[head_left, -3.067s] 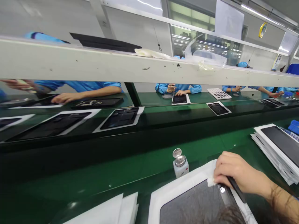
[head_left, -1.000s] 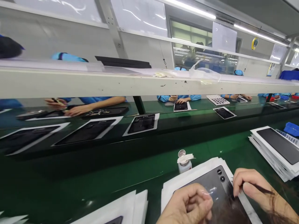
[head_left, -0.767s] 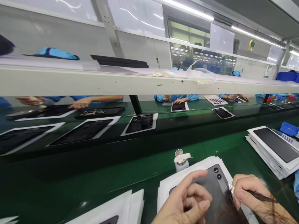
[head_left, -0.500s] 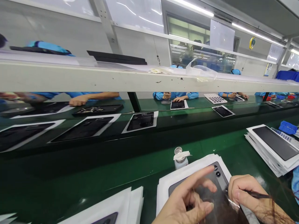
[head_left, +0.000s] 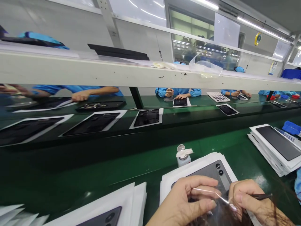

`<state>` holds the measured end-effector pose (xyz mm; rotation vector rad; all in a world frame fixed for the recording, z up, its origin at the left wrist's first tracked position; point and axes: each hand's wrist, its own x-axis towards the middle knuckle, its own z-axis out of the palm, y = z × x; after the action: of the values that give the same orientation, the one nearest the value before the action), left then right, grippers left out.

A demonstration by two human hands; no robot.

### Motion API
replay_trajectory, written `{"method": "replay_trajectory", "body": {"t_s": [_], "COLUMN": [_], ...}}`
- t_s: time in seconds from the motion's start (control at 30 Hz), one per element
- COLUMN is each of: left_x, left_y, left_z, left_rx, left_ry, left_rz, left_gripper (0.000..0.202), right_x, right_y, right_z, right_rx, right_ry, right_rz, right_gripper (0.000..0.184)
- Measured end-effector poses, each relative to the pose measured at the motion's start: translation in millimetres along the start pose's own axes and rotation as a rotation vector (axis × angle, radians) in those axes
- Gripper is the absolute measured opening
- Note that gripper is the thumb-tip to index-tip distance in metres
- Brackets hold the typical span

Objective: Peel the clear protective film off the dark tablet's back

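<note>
- Tablet back cover (head_left: 207, 175), dark grey with two camera lenses at its far right corner, lies flat on a stack of white sheets (head_left: 171, 185) at the near edge of the green table (head_left: 141, 169), under both hands.
- Right hand (head_left: 249, 201): fingers closed around a thin dark tool (head_left: 261, 196), thumb and forefinger also pinching the end of a clear film strip (head_left: 211, 192) just above the cover.
- Left hand (head_left: 188, 204): fingers curled over the cover, fingertips at the other end of the film; whether they pinch it or only press beside it I cannot tell.
- Film runs taut between the two hands, lifted off the dark surface.
- Judged step: peeling or positioning a protective film over the cover near the camera end; looks mid-way, film only partly free.
- Judged next need: steady, even pull with the cover held flat, tool tip kept off the lenses.
- Just beyond the cover: a small white dispenser bottle (head_left: 183, 157) with a white wipe draped on its top.
- Near left: another cover on white sheets (head_left: 105, 216).
- Far right: a stack of trays topped by a dark panel (head_left: 277, 147); a blue bin (head_left: 291, 127) past it.
- Across the conveyor: dark panels on white sheets, and other people's hands in blue sleeves (head_left: 94, 91) under a white shelf (head_left: 117, 73).
</note>
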<state>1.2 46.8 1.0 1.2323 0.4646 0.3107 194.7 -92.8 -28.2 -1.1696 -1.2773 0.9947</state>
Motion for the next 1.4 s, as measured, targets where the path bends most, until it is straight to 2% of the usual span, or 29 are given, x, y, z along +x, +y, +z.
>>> {"method": "replay_trajectory", "body": {"t_s": [0.1,0.2,0.27,0.33,0.4,0.47,0.53,0.63,0.73,0.8,0.83,0.87,0.97,1.0,1.07,1.17,1.4], "left_x": [0.5,-0.8,-2.0,-2.5,-1.4,1.3,4.5,7.4,7.5,7.0,6.7,6.5,6.0,6.2,6.9,8.3,6.2], "left_y": [-0.9,1.1,3.4,4.8,4.0,1.3,-2.0,-5.0,-5.3,-5.2,-5.3,-5.5,-6.8,-7.4,-9.0,-9.9,-1.6], "left_z": [-1.5,1.2,4.3,6.8,7.8,7.2,5.9,4.1,2.9,2.4,2.2,2.1,1.5,1.2,0.4,0.0,5.4], "left_rx": [0.128,0.209,0.258,0.352,0.446,0.488,0.483,0.473,0.476,0.502,0.523,0.546,0.597,0.605,0.611,0.613,0.605], "left_ry": [0.0,0.027,0.068,0.091,0.116,0.118,0.101,0.068,0.046,0.051,0.058,0.069,0.068,0.054,0.032,0.02,0.046], "left_rz": [-0.025,-0.021,-0.01,-0.004,0.007,0.0,-0.018,0.002,0.018,0.01,0.007,0.006,0.011,0.022,0.053,0.075,0.057], "left_gripper": [0.051,0.041,0.034,0.028,0.025,0.028,0.03,0.027,0.026,0.027,0.027,0.028,0.028,0.028,0.026,0.024,0.017], "right_x": [0.3,-1.6,-3.8,-6.2,-8.5,-10.3,-11.5,-12.0,-13.0,-14.4,-15.3,-16.0,-16.6,-16.0,-14.4,-12.4,-12.4], "right_y": [-4.1,-3.5,-0.5,3.9,8.8,12.7,14.0,9.4,-0.5,-7.6,-11.1,-14.4,-22.6,-24.3,-25.9,-25.1,-25.9], "right_z": [2.4,2.8,1.8,1.1,1.9,4.4,6.9,4.8,-5.6,-12.4,-14.5,-15.5,-14.7,-14.1,-13.9,-15.9,-19.3], "right_rx": [0.059,-0.148,-0.353,-0.511,-0.63,-0.744,-0.814,-0.752,-0.523,-0.277,-0.15,-0.034,0.157,0.168,0.15,0.102,-0.007], "right_ry": [-0.021,0.145,0.3,0.386,0.382,0.351,0.337,0.335,0.288,0.281,0.282,0.283,0.192,0.157,0.121,0.154,0.167], "right_rz": [-0.001,-0.046,-0.165,-0.36,-0.508,-0.55,-0.536,-0.514,-0.434,-0.33,-0.27,-0.216,-0.071,-0.057,-0.069,-0.093,-0.006], "right_gripper": [0.048,0.042,0.03,0.028,0.035,0.035,0.029,0.02,0.038,0.056,0.059,0.055,0.025,0.017,0.015,0.016,0.015]}}
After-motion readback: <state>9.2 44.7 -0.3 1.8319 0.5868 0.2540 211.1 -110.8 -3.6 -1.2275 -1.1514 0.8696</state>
